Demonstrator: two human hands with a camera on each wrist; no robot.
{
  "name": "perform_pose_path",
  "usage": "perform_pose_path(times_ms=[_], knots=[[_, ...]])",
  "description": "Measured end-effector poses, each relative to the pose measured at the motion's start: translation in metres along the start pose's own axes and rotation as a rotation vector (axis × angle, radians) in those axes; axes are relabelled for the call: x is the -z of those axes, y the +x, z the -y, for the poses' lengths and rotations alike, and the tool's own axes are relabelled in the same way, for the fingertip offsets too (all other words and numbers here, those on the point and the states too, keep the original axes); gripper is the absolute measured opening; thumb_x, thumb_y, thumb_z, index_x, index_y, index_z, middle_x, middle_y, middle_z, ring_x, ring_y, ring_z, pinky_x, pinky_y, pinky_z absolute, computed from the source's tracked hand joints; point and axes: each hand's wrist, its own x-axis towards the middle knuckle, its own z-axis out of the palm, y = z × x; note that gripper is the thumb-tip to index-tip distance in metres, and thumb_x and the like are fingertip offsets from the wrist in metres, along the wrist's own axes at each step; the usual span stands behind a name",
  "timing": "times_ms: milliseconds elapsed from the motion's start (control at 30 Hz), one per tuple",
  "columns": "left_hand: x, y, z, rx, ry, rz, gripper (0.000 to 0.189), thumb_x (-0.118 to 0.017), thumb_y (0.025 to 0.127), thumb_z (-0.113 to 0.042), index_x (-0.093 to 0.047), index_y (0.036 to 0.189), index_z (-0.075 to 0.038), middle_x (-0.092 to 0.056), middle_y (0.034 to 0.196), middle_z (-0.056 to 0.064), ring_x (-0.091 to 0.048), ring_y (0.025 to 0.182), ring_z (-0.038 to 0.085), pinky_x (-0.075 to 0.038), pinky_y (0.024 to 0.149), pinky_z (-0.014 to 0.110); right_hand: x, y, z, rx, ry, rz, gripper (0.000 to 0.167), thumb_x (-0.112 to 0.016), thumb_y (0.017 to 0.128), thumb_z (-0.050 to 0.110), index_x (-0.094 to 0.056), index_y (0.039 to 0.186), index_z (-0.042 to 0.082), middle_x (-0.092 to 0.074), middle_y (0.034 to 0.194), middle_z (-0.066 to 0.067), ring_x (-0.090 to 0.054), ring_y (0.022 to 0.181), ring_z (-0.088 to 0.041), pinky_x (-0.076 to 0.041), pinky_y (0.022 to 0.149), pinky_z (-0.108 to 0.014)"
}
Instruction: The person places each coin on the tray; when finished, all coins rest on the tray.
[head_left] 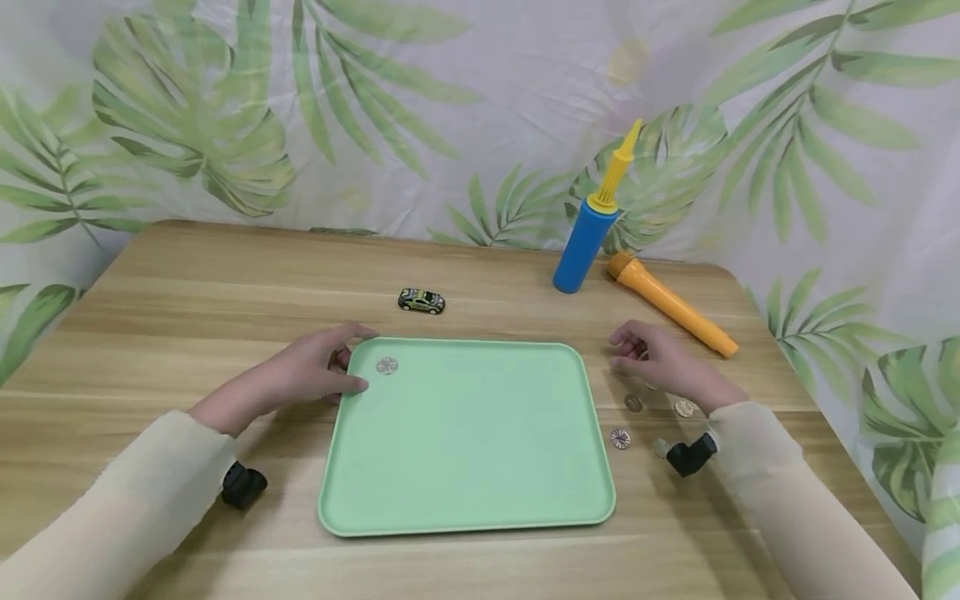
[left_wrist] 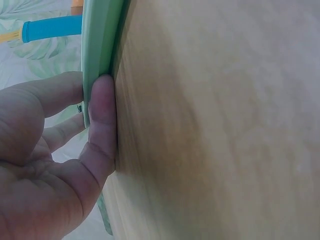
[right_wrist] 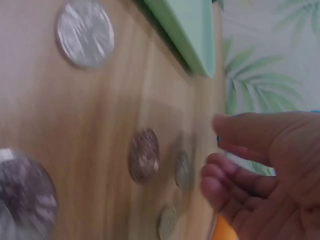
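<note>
A light green tray (head_left: 480,442) lies on the wooden table, with one silver coin (head_left: 386,366) in its far left corner. My left hand (head_left: 318,367) grips the tray's left rim near that corner. In the left wrist view, the left hand's fingers (left_wrist: 102,107) lie on both sides of the rim. Off the tray's right side, my right hand (head_left: 660,358) hovers above the table, fingers loosely bent and apart from the thumb, with nothing seen between them. Several coins lie below and nearer than it, among them a patterned coin (head_left: 620,438) and a darker coin (right_wrist: 143,156).
Behind the tray sits a small toy car (head_left: 422,301). A blue and yellow hand pump (head_left: 585,242) stands at the back right, beside an orange toy microphone (head_left: 675,307) lying on its side. A leaf-patterned cloth (head_left: 420,125) hangs behind the table.
</note>
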Motion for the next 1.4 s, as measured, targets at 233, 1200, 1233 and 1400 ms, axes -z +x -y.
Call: perform_pose_path(times_ms=[233, 1200, 1233, 1400], knots=[[-0.001, 0.001, 0.002, -0.002, 0.004, 0.009, 0.071, -0.076, 0.095, -0.009, -0.041, 0.156, -0.003, -0.058, 0.099, 0.015, -0.059, 0.075, 0.019, -0.061, 0.066, 0.031, 0.006, -0.005, -0.019, -0.03, -0.076, 0.042, 0.021, -0.079, 0.093, 0.012, -0.068, 0.106, 0.0, -0.066, 0.093, -0.008, -0.057, 0.084, -0.017, -0.05, 0.073, -0.022], [-0.001, 0.004, -0.001, -0.027, 0.041, 0.006, 0.071, -0.075, 0.095, -0.008, -0.041, 0.158, -0.004, -0.051, 0.089, 0.01, -0.056, 0.075, 0.019, -0.058, 0.062, 0.031, 0.006, 0.002, -0.01, -0.063, -0.082, -0.021, 0.011, -0.072, 0.098, 0.008, -0.064, 0.104, 0.004, -0.068, 0.085, -0.009, -0.058, 0.073, -0.016, -0.05, 0.063, -0.026], [-0.001, 0.004, -0.001, -0.027, 0.042, 0.005, 0.071, -0.075, 0.095, -0.008, -0.041, 0.158, -0.004, -0.052, 0.09, 0.01, -0.056, 0.076, 0.019, -0.058, 0.062, 0.031, 0.006, 0.003, -0.011, -0.066, -0.069, -0.036, 0.011, -0.072, 0.099, 0.01, -0.065, 0.104, 0.004, -0.068, 0.086, -0.009, -0.059, 0.075, -0.016, -0.05, 0.065, -0.026], [-0.001, 0.005, -0.001, -0.025, 0.044, 0.005, 0.071, -0.075, 0.095, -0.007, -0.041, 0.158, -0.003, -0.055, 0.091, 0.011, -0.057, 0.077, 0.019, -0.059, 0.062, 0.03, 0.001, 0.006, -0.01, -0.097, 0.043, -0.122, 0.017, -0.072, 0.1, 0.017, -0.066, 0.108, 0.003, -0.073, 0.093, -0.013, -0.063, 0.08, -0.015, -0.052, 0.07, -0.022]])
